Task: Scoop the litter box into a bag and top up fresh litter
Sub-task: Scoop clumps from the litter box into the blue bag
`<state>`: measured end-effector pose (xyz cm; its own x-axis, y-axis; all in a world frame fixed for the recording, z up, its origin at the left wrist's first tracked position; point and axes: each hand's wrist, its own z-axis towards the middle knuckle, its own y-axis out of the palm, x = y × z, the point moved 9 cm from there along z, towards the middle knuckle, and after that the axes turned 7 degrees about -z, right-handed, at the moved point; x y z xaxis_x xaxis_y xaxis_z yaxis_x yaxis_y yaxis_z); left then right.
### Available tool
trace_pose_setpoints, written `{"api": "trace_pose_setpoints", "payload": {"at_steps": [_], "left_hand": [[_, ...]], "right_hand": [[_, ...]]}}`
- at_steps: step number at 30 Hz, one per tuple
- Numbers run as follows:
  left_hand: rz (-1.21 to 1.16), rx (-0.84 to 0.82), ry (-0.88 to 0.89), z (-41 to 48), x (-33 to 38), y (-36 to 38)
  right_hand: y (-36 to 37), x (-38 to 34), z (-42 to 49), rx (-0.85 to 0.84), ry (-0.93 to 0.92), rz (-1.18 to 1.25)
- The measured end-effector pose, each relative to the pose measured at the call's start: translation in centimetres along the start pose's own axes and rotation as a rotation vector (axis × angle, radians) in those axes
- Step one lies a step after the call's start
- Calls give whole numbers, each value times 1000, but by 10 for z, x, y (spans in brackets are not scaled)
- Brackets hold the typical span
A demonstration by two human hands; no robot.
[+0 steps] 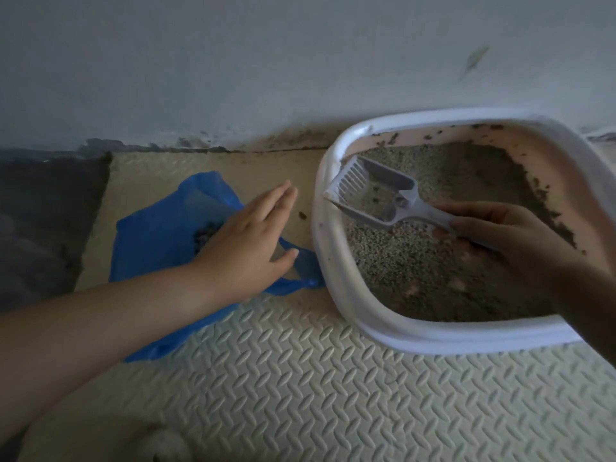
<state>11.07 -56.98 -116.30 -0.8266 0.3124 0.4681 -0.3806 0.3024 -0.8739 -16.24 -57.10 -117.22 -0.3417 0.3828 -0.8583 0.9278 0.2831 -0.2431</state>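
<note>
A white litter box (336,285) with grey litter (416,261) sits at the right on a cream textured mat. My right hand (500,235) grips the handle of a grey slotted scoop (370,195), which is held over the box near its left rim with a few crumbs in it. A blue plastic bag (156,235) lies on the mat left of the box, with dark clumps visible inside. My left hand (250,241) hovers over the bag's opening with fingers straight, holding nothing.
A pale wall (233,61) runs behind the box and bag, with dirt along its base. A dark floor strip (43,221) lies to the left of the mat (300,395). A small clump (302,215) lies on the mat between bag and box.
</note>
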Motion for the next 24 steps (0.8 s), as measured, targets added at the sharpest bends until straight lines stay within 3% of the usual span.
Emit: {"api": "trace_pose_setpoints", "payload": {"at_steps": [6, 10, 16, 24], "left_hand": [[87, -116, 159, 22, 46, 46], [165, -182, 210, 26, 58, 79], [193, -95, 275, 26, 65, 92], [167, -49, 299, 27, 65, 93]], "right_hand": [[-76, 32, -30, 214, 122, -418], [-99, 64, -49, 302, 201, -434], [-113, 111, -82, 547, 318, -225], [-131, 118, -104, 623, 361, -356]]}}
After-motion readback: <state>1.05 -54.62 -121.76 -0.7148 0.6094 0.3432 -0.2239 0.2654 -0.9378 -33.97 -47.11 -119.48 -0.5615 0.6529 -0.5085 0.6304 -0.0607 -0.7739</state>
